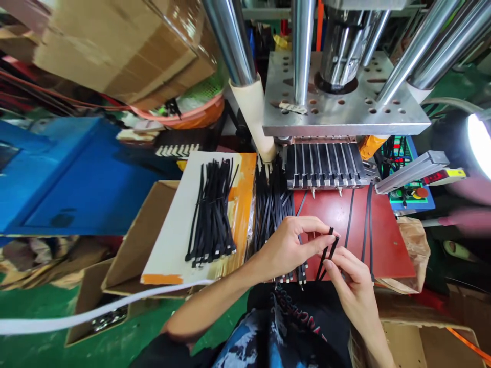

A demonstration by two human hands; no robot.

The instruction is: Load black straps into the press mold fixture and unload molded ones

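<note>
Our left hand (286, 244) and right hand (353, 277) pinch slim black straps (333, 248), partly covered by our grip; their lower ends we cannot make out.

the camera sits on my head, so it looks forward and steeply down, over my dark clothing (330, 312) at the bottom edge. my left hand (287, 245) and right hand (355, 281) are near the lens, below the middle and to its right. past them, the view runs along the red board (387, 245) to the steel plate (345, 120), seen from above, whose columns (303, 51) splay out toward the top edge. it spreads wide, from the blue casing (84, 179) on my left to the lamp (481, 145) on my right.
</note>
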